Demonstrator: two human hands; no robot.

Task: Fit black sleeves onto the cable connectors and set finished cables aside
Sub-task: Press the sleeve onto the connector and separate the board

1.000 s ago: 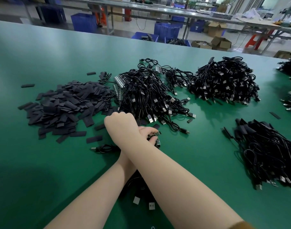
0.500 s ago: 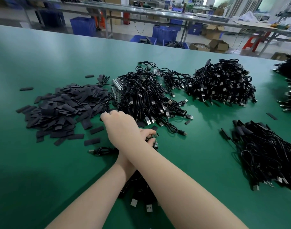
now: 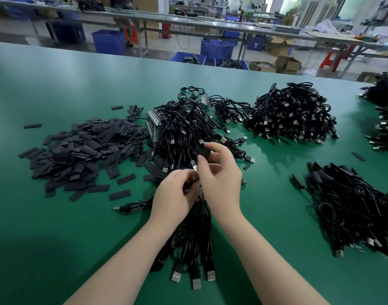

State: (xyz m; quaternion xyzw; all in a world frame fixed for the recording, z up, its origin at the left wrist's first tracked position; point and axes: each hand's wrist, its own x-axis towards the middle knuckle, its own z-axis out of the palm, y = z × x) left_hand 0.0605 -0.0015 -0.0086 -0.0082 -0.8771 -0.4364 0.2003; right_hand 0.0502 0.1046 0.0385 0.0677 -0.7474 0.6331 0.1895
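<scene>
My left hand (image 3: 174, 195) grips a bundle of black cables (image 3: 193, 241) near their connector ends; the USB plugs hang toward me on the green table (image 3: 56, 227). My right hand (image 3: 219, 172) sits just above and right of it, pinching a black sleeve (image 3: 205, 151) between thumb and fingers. A heap of flat black sleeves (image 3: 83, 150) lies to the left. Behind my hands is a pile of unsleeved cables (image 3: 188, 128). At the right lies a pile of cables (image 3: 351, 205) with sleeves on.
Another big cable pile (image 3: 292, 113) sits at the back right, and more cables (image 3: 384, 119) at the right edge. A loose cable (image 3: 131, 206) lies left of my left wrist. Blue crates (image 3: 217, 49) and benches stand beyond the table's far edge.
My right arm, which was crossed over the left reaching toward the sleeve heap, has come back to the right holding a sleeve. The hands now sit side by side.
</scene>
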